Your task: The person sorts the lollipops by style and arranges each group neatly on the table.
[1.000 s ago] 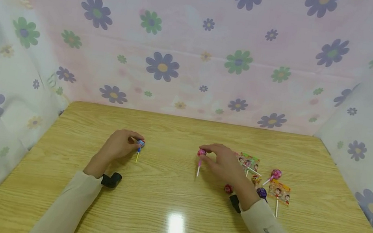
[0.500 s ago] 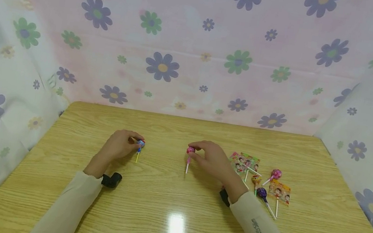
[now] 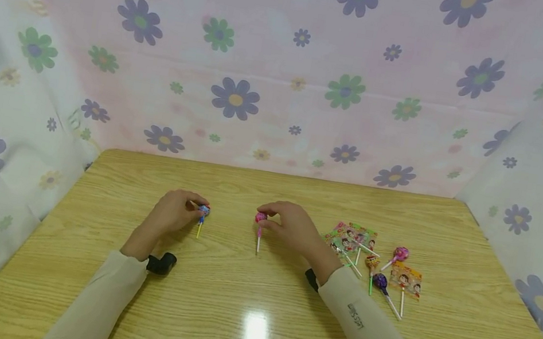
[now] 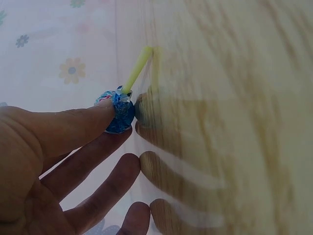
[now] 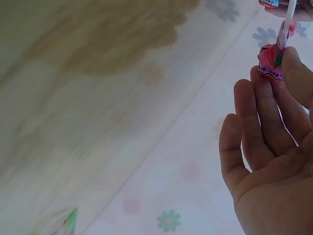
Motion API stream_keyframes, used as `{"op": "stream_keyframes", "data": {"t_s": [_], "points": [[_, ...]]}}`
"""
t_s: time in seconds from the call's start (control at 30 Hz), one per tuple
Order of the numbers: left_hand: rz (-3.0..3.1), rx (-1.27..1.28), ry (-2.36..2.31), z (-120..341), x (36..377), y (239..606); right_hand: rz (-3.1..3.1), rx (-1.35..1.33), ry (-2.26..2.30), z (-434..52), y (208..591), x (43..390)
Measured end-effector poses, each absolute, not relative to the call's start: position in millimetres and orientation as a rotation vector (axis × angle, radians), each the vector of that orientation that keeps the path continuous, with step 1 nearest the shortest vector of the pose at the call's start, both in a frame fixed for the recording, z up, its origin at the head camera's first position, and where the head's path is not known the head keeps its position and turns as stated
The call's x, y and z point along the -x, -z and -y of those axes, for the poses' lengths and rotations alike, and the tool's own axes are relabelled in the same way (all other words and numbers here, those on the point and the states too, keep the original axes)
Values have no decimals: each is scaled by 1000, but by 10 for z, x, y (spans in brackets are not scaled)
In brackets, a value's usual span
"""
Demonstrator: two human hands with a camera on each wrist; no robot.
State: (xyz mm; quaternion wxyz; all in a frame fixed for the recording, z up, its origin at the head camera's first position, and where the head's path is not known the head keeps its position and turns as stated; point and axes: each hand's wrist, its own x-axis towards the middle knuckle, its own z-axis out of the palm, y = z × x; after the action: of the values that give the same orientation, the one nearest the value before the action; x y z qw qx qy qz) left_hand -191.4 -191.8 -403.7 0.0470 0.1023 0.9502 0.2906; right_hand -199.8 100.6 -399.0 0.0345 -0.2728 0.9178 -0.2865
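Observation:
My left hand (image 3: 175, 211) pinches the wrapped head of a blue lollipop (image 4: 120, 110) between thumb and fingers. Its yellow stick (image 4: 138, 68) points toward me, and the head sits right at the tabletop in the left wrist view. To the right, my right hand (image 3: 292, 226) pinches a pink lollipop (image 3: 261, 218) by its head, with the white stick pointing toward me. In the right wrist view the pink wrapper (image 5: 270, 62) shows between thumb and fingertips, the other fingers spread below. A gap of bare wood separates the two lollipops.
Right of my right arm lie a purple lollipop (image 3: 381, 281), an orange one (image 3: 372, 262), another pink one (image 3: 401, 254) and flat lollipops in clear printed wrappers (image 3: 406, 280). A flowered cloth (image 3: 284, 78) surrounds the wooden table (image 3: 211, 300).
My right hand has slid left with the pink lollipop, closer to the blue one. More of the lollipop pile has come into sight behind it. My left hand has stayed in place.

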Motion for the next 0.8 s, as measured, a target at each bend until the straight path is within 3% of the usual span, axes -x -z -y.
{"op": "stream_keyframes", "data": {"t_s": [0.8], "points": [[-2892,-301,-930,1937,1945,4073,-2695,809,972,-551,4028,2214]]}}
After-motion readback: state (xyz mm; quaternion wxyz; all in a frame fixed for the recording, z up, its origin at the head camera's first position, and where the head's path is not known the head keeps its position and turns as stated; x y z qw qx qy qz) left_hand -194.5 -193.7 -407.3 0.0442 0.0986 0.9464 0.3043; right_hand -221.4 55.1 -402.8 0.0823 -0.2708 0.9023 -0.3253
